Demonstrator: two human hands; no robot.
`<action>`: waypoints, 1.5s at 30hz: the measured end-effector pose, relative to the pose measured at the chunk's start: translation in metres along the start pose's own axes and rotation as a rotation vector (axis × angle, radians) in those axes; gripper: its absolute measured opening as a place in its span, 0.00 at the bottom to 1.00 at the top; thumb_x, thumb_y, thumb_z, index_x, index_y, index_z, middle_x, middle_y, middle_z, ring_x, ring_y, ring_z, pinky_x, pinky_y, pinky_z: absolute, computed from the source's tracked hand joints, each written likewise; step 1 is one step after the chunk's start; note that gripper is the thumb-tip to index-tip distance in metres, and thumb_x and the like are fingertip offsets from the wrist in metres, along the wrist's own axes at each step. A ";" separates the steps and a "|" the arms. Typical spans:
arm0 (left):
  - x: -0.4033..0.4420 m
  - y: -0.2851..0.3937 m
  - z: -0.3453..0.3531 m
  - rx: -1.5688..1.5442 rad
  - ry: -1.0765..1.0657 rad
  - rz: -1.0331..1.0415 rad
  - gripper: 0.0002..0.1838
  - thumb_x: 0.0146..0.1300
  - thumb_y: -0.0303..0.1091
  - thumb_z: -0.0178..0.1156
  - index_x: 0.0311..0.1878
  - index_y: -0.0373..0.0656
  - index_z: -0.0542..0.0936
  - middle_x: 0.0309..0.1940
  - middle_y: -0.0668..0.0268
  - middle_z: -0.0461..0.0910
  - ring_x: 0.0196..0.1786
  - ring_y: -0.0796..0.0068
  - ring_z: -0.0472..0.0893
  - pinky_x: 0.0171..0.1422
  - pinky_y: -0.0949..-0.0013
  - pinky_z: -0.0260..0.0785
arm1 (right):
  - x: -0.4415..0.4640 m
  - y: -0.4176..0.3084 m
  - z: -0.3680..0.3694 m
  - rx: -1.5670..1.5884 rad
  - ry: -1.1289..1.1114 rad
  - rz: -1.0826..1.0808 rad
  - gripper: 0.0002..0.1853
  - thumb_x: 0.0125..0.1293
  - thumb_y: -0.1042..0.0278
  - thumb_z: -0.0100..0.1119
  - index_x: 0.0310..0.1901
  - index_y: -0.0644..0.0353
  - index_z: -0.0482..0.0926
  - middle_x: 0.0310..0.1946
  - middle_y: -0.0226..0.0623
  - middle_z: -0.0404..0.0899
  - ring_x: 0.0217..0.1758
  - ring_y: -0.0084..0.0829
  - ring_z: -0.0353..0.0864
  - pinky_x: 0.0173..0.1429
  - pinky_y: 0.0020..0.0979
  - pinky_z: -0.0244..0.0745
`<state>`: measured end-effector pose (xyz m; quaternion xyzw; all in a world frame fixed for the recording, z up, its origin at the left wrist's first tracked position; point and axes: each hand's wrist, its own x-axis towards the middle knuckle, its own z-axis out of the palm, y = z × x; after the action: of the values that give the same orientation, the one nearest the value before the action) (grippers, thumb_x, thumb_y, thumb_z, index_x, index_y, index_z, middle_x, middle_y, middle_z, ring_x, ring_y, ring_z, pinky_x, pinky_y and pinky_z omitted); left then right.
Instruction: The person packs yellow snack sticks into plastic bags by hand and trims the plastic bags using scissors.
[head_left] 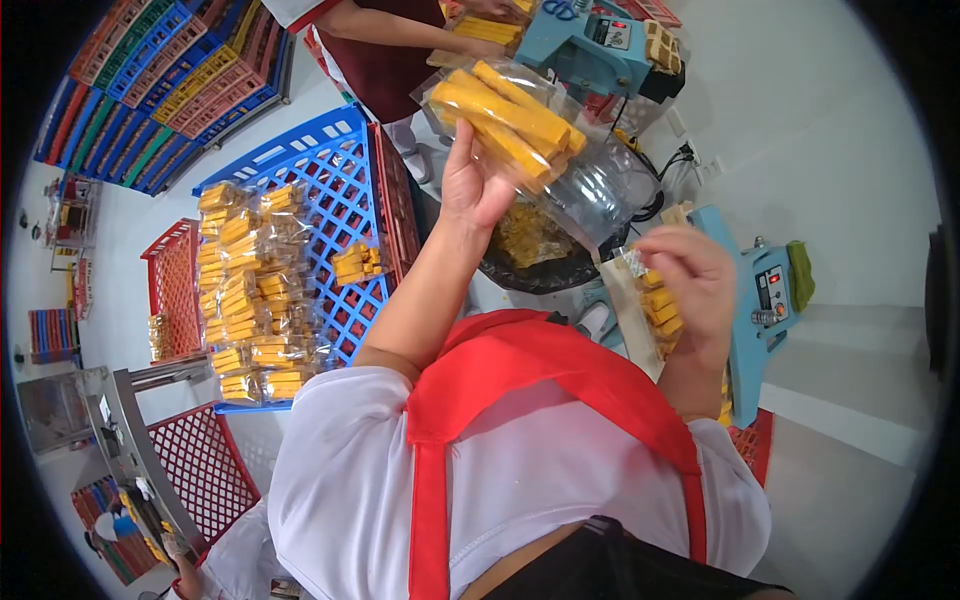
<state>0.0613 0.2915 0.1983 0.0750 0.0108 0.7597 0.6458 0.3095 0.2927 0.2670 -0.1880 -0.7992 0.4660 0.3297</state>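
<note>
Left hand [478, 195]: thumb on the near face of a clear bag [592, 195], pinching it against the fingers, which are hidden behind.
Right hand [690, 270]: fingers curled near the bag's empty end; whether they pinch anything, I cannot tell.
Bag: raised beyond the right side of the blue crate [335, 215], several yellow sticks [505, 110] in one end, the rest slack; it looks filled, but I can make out no closure.
Done: many filled packs [240, 300] lie in rows along the crate's left side, plus one pack [357, 263] apart towards its right side; these appear finished.
Left: the bag in hand is not in the crate, and more sticks [663, 310] lie in a pale tray [627, 318] well to the crate's right; the total is unclear.
Bin: black-lined [565, 283], with yellow scraps, right of the crate.
Machine: blue [745, 335], farther right of the crate, past the tray.
Co-worker's hands [482, 47]: beyond the crate, at other yellow sticks.
</note>
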 end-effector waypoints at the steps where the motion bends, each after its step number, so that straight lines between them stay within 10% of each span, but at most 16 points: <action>1: 0.002 -0.001 0.004 0.009 -0.006 0.022 0.29 0.55 0.47 0.56 0.58 0.46 0.63 0.58 0.62 0.63 0.61 0.60 0.60 0.66 0.48 0.45 | 0.005 -0.001 0.008 -0.005 0.002 -0.001 0.16 0.54 0.82 0.49 0.47 0.65 0.72 0.41 0.42 0.74 0.42 0.28 0.74 0.45 0.25 0.69; 4: 0.007 0.000 0.011 -0.074 -0.066 0.007 0.27 0.56 0.43 0.56 0.58 0.45 0.63 0.58 0.62 0.63 0.61 0.60 0.60 0.66 0.49 0.46 | 0.021 0.001 0.029 -0.466 0.150 -0.129 0.17 0.56 0.82 0.47 0.49 0.67 0.70 0.45 0.44 0.73 0.44 0.29 0.74 0.46 0.25 0.69; 10: -0.005 0.000 0.010 -0.045 -0.166 -0.095 0.26 0.53 0.34 0.56 0.57 0.43 0.65 0.55 0.62 0.67 0.60 0.61 0.64 0.65 0.52 0.49 | 0.035 0.001 0.039 0.331 0.172 0.238 0.23 0.60 0.81 0.46 0.59 0.64 0.60 0.44 0.40 0.72 0.41 0.21 0.74 0.46 0.22 0.68; 22: -0.012 -0.006 -0.005 0.040 -0.139 -0.101 0.24 0.53 0.31 0.57 0.54 0.41 0.66 0.51 0.62 0.70 0.55 0.65 0.69 0.63 0.58 0.56 | 0.045 0.019 0.061 0.441 0.378 0.280 0.19 0.58 0.74 0.52 0.52 0.66 0.68 0.21 0.29 0.72 0.20 0.14 0.66 0.25 0.15 0.60; 38: -0.014 -0.021 -0.002 -0.022 -0.194 -0.119 0.26 0.53 0.34 0.60 0.56 0.42 0.65 0.52 0.63 0.70 0.57 0.66 0.67 0.64 0.59 0.54 | 0.016 0.037 0.043 0.404 0.305 0.226 0.22 0.53 0.79 0.55 0.53 0.64 0.68 0.19 0.32 0.72 0.20 0.19 0.70 0.24 0.19 0.64; 40: -0.015 -0.020 -0.002 -0.027 -0.195 -0.116 0.26 0.53 0.35 0.60 0.56 0.42 0.66 0.52 0.63 0.70 0.57 0.66 0.67 0.64 0.58 0.55 | 0.015 0.039 0.047 0.815 0.311 0.219 0.18 0.55 0.77 0.53 0.49 0.64 0.70 0.19 0.33 0.71 0.19 0.22 0.70 0.23 0.21 0.64; 45: -0.010 -0.019 0.004 0.065 -0.001 -0.004 0.33 0.47 0.53 0.62 0.54 0.48 0.68 0.52 0.64 0.70 0.55 0.63 0.68 0.61 0.55 0.58 | 0.016 0.036 0.052 0.914 0.347 0.208 0.16 0.56 0.76 0.52 0.47 0.66 0.70 0.22 0.37 0.73 0.20 0.25 0.70 0.22 0.23 0.66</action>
<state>0.0819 0.2840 0.1993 0.0964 0.0352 0.7577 0.6445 0.2615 0.2878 0.2227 -0.1779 -0.4238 0.7607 0.4584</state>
